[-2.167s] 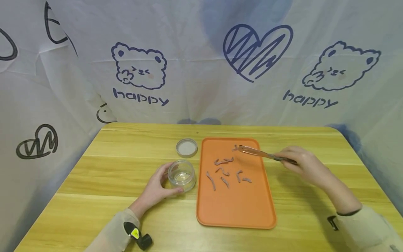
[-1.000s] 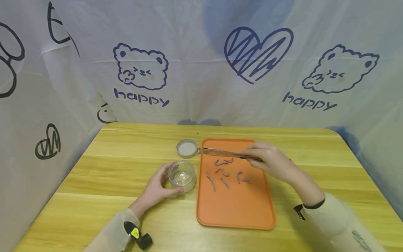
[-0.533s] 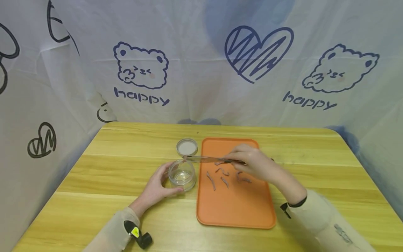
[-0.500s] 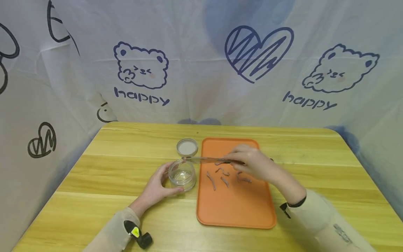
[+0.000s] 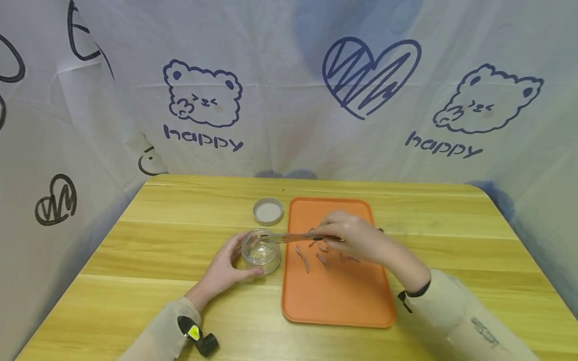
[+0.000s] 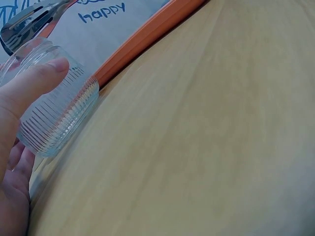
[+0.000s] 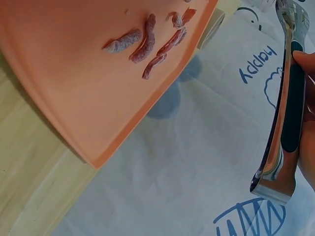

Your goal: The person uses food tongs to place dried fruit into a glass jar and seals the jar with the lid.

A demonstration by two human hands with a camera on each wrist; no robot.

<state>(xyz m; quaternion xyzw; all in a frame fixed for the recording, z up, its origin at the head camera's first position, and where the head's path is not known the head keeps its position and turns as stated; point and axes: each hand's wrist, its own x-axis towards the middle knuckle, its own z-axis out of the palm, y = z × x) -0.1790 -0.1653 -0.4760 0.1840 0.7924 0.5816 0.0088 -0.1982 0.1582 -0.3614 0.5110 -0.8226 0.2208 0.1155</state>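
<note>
My left hand [image 5: 224, 265] holds a clear glass jar [image 5: 261, 260] upright on the table, thumb at its near side and fingers round the far side. In the left wrist view, the thumb presses on the ribbed jar [image 6: 61, 113]. My right hand [image 5: 352, 235] grips metal tongs [image 5: 289, 237] with dark handle grips. Their slotted head [image 6: 34, 24] is over the jar's mouth. Whether a strip is between the tips I cannot tell. Several reddish, white-dusted twisted strips [image 7: 144, 39] lie on the orange tray [image 5: 338, 301]; my right hand hides some in the head view.
A round jar lid [image 5: 268, 211] lies behind the jar, close to the tray's left edge. The wooden table [image 5: 135, 281] meets a white cloth backdrop [image 5: 280, 125] with blue drawings at its far edge.
My right hand has carried the tongs, with a strip in their tips, leftward from the tray's far end past the lid, then down to the jar's mouth. My left hand and the jar stay still.
</note>
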